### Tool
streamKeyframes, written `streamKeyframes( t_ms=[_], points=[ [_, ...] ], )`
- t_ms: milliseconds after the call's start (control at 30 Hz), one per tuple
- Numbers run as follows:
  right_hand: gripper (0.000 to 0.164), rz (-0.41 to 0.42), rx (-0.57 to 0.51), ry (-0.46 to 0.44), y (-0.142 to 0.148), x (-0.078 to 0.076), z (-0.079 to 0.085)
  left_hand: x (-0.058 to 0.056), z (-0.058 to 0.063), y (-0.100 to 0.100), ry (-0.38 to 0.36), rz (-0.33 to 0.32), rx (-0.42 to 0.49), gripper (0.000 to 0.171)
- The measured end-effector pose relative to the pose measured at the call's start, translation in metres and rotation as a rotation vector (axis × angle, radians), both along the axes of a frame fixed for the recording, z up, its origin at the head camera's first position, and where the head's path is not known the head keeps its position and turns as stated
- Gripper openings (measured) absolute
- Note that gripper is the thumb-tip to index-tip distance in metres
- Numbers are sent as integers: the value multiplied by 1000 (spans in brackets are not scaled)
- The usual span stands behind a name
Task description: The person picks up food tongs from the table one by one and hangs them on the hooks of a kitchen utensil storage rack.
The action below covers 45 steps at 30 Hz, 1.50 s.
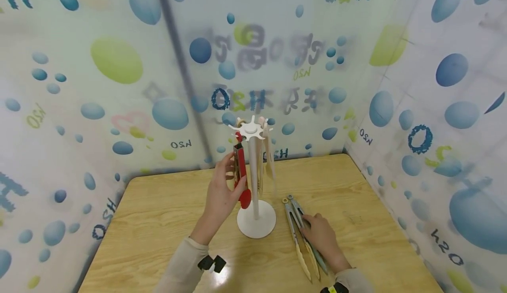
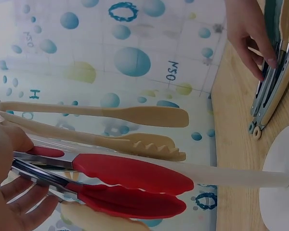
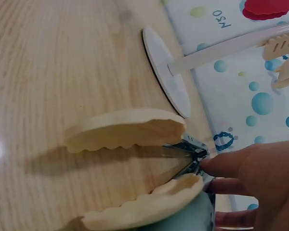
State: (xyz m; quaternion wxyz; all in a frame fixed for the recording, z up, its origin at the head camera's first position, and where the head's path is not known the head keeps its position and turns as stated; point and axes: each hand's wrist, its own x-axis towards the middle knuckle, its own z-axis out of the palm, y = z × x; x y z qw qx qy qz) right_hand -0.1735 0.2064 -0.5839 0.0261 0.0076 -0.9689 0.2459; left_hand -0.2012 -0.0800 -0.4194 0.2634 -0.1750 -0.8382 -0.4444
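My left hand [image 1: 222, 194] grips the red-tipped tongs [image 1: 240, 176] that hang upright beside the pole of the white utensil stand [image 1: 255, 174]. In the left wrist view my fingers [image 2: 19, 204] pinch the metal arms of the red tongs [image 2: 130, 185]. My right hand [image 1: 322, 236] lies on two pairs of tongs on the table: cream-tipped tongs [image 1: 297, 240] and teal-tipped tongs [image 1: 318, 258]. Its fingertips [image 3: 207, 168] touch the metal arms of the cream tongs [image 3: 130, 130], whose tips gape apart.
A cream spatula [image 2: 111, 114] and a cream toothed utensil [image 2: 139, 144] also hang from the stand, whose round base [image 1: 256, 225] sits mid-table. The wooden table [image 1: 158, 222] is boxed in by bubble-patterned walls [image 1: 119, 86] on three sides.
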Motion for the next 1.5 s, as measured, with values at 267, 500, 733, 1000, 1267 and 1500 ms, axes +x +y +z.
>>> streamKeyframes(
  t_ms=[267,500,733,1000,1267,1500],
  points=[
    [39,-29,-32,9,1,0,-10,6,12,-8,56,21,-7,69],
    [31,-37,-66,58,1,5,-12,4,47,-25,207,-14,-11,68],
    [34,-51,-81,67,1,4,-16,-12,86,-35,353,-111,-178,60],
    [35,-68,-77,76,1,4,-16,-34,108,-35,223,-283,-401,47],
    [41,-67,-32,61,1,0,-12,-51,110,-39,87,-398,-398,41],
    [46,-13,28,59,1,-13,-10,-54,114,-38,43,-454,-332,46]
  ],
)
